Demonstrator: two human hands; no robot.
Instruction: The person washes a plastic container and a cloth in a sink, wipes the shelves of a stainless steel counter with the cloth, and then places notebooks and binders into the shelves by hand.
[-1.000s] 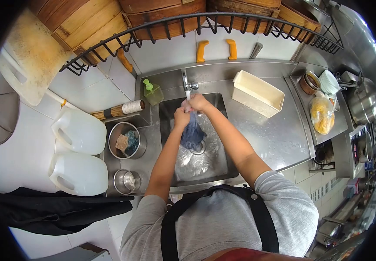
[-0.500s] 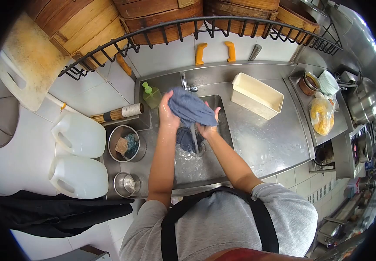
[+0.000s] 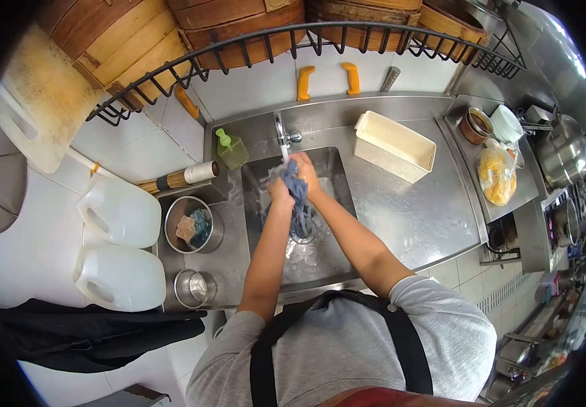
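Both hands are together over the steel sink (image 3: pixel 333 261), just below the running tap (image 3: pixel 281 129). My left hand (image 3: pixel 279 190) is closed on the left side of a wet blue-grey cloth (image 3: pixel 297 192). Fingers of my right hand (image 3: pixel 307 173) wrap round the cloth's upper right part. The bunched cloth hangs from between the hands toward the drain, and its lower end reaches near the drain. Water from the tap falls onto the hands and the cloth.
Left of the sink are a soap bottle (image 3: pixel 231 150), a brush (image 3: pixel 183 176), a steel pot with scrubbers (image 3: pixel 216 229) and a small steel cup (image 3: pixel 195 288). A cream bin (image 3: pixel 395 147) lies to the right. A wire rack (image 3: pixel 259 42) hangs above.
The cloth was spread between both raised hands half a second ago; now it is bunched between them. Both hands have moved closer together, under the tap.
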